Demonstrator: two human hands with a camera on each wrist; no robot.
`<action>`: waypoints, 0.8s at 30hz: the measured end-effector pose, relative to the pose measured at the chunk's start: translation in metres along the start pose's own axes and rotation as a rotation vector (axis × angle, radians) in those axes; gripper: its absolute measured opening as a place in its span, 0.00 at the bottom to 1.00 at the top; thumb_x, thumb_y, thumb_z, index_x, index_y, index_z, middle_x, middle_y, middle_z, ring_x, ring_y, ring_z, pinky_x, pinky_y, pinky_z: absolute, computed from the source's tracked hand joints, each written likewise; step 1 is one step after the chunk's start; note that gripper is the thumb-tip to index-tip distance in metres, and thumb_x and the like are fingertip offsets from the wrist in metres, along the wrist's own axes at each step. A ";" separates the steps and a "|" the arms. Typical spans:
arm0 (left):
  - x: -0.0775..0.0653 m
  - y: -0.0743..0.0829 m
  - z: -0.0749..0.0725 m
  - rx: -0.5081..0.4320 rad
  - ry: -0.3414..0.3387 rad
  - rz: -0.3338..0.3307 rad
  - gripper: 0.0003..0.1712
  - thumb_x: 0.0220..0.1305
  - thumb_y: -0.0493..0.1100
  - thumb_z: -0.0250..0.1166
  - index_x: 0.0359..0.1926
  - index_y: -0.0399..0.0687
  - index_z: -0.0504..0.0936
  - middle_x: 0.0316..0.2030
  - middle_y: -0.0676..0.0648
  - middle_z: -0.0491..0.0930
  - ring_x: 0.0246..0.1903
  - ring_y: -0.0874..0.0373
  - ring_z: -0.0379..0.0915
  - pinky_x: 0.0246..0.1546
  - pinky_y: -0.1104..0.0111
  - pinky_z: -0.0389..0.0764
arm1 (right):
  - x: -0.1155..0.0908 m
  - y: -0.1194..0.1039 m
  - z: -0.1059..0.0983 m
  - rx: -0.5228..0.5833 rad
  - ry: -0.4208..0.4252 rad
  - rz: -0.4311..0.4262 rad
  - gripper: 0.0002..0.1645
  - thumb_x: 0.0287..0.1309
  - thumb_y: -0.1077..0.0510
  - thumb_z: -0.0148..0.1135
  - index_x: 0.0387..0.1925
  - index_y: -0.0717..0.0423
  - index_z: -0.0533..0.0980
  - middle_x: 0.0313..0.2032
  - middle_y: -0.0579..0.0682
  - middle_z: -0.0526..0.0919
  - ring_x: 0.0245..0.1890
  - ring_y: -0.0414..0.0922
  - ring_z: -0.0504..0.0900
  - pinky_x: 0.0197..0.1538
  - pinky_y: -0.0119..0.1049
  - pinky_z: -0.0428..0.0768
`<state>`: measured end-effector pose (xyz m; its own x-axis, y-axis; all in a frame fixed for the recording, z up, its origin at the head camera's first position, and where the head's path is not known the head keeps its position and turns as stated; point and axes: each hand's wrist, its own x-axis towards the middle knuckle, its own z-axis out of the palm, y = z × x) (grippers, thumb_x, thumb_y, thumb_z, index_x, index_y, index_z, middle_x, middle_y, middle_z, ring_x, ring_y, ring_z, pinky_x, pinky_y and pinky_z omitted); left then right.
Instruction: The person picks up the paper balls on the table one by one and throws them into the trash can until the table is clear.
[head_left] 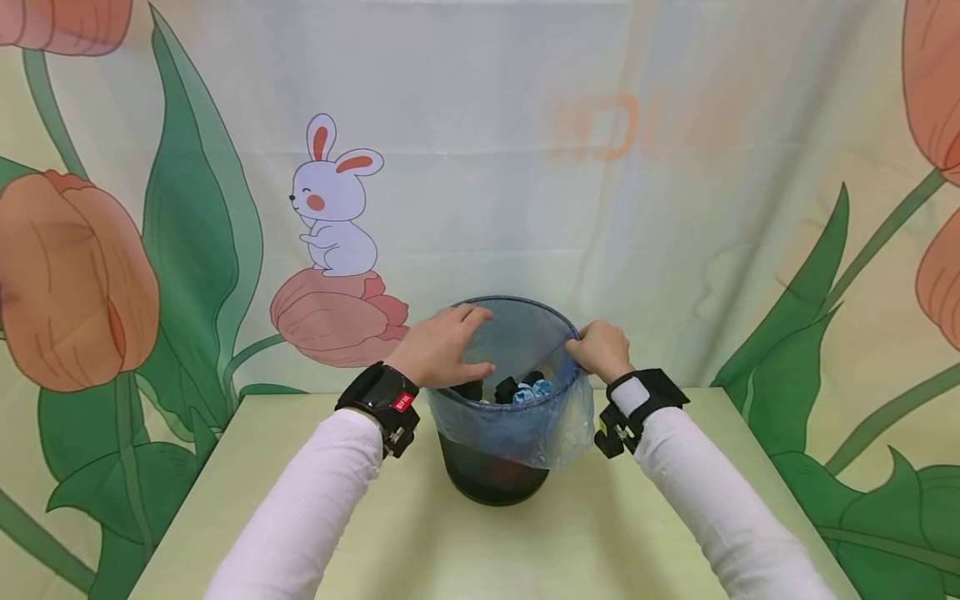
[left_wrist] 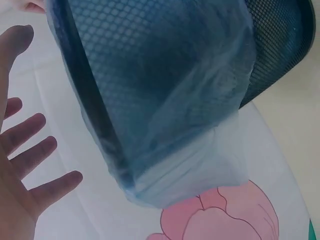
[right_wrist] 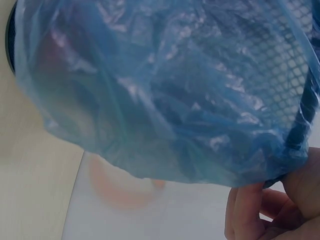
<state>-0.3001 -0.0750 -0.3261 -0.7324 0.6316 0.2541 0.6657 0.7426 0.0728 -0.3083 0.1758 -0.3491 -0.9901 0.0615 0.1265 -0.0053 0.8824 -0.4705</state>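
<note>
A black mesh wastebasket stands on the table, lined with a translucent blue trash bag whose edge is folded down over the rim. Dark and light-blue crumpled items lie inside. My left hand is over the left side of the rim with its fingers spread; in the left wrist view, the left hand is apart from the bag and holds nothing. At the right of the rim, my right hand pinches the bag's edge. The right wrist view shows the right hand's fingers curled at the bag.
The pale table reaches up to a hanging backdrop printed with tulips and a rabbit. The wastebasket stands close to that backdrop. Black camera straps sit on both wrists.
</note>
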 end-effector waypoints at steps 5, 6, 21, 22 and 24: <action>-0.008 -0.008 -0.002 -0.001 0.010 -0.036 0.40 0.55 0.61 0.61 0.64 0.48 0.63 0.59 0.44 0.67 0.55 0.51 0.68 0.47 0.59 0.78 | 0.000 0.001 0.000 -0.008 0.005 -0.008 0.25 0.49 0.62 0.51 0.03 0.48 0.57 0.05 0.43 0.61 0.08 0.40 0.68 0.13 0.26 0.52; -0.010 -0.010 -0.002 0.006 0.015 -0.043 0.39 0.55 0.61 0.61 0.64 0.49 0.63 0.59 0.45 0.68 0.54 0.51 0.69 0.46 0.59 0.78 | 0.000 0.001 0.000 -0.010 0.005 -0.007 0.25 0.49 0.62 0.51 0.03 0.48 0.57 0.05 0.43 0.61 0.08 0.40 0.68 0.13 0.26 0.52; -0.059 -0.056 0.004 -0.022 0.118 -0.140 0.33 0.56 0.57 0.63 0.58 0.44 0.68 0.51 0.43 0.72 0.47 0.50 0.71 0.48 0.57 0.77 | 0.001 0.001 0.002 -0.012 0.005 0.008 0.25 0.50 0.62 0.52 0.03 0.49 0.58 0.05 0.43 0.63 0.08 0.39 0.67 0.13 0.26 0.53; -0.063 -0.059 0.006 -0.021 0.129 -0.140 0.33 0.56 0.56 0.63 0.57 0.45 0.69 0.50 0.43 0.73 0.47 0.50 0.71 0.48 0.57 0.76 | 0.001 0.001 0.002 -0.011 0.005 0.005 0.25 0.50 0.62 0.52 0.02 0.49 0.57 0.05 0.43 0.63 0.08 0.39 0.67 0.13 0.26 0.52; -0.071 -0.066 0.011 -0.014 0.142 -0.154 0.32 0.55 0.55 0.63 0.56 0.44 0.69 0.49 0.44 0.73 0.47 0.50 0.72 0.47 0.56 0.77 | 0.001 0.000 0.002 -0.007 0.006 0.003 0.25 0.49 0.62 0.52 0.03 0.49 0.57 0.05 0.43 0.63 0.08 0.39 0.68 0.13 0.26 0.52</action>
<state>-0.2935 -0.1664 -0.3596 -0.7989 0.4727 0.3719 0.5502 0.8242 0.1343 -0.3093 0.1753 -0.3508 -0.9892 0.0665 0.1303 -0.0017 0.8854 -0.4649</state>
